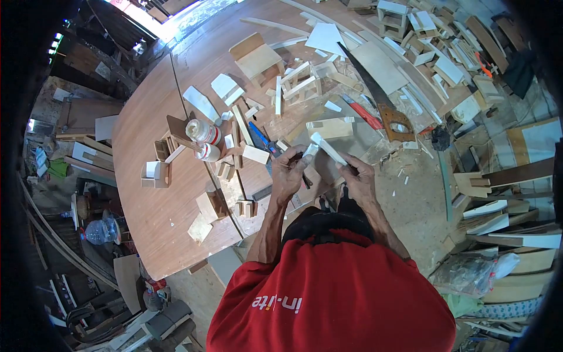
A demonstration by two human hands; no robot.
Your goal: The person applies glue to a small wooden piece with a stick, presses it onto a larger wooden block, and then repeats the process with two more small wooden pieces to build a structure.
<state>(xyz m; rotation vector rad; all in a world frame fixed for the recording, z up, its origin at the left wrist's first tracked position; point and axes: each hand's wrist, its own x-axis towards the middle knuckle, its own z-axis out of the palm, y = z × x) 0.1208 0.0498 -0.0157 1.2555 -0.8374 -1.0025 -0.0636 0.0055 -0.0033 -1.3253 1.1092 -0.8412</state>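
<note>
My left hand (288, 169) is closed on a small pale wood piece (311, 151), held up in front of my chest. My right hand (359, 175) grips one end of a short pale wood strip (329, 150). The strip's far end reaches up and left, and overlaps the small piece in this view. Just beyond my hands a pale wood block (331, 128) lies on the table. A blue-handled tool (258, 137) rests to the left of my left hand, close to a small flat wood piece (255, 154).
Two glue jars (203, 132) stand left on the brown table (138, 132). A handsaw (392, 111) and a red tool (362, 112) lie to the right, near small wooden frames (300, 82). Scrap wood (434, 47) is heaped at the far right.
</note>
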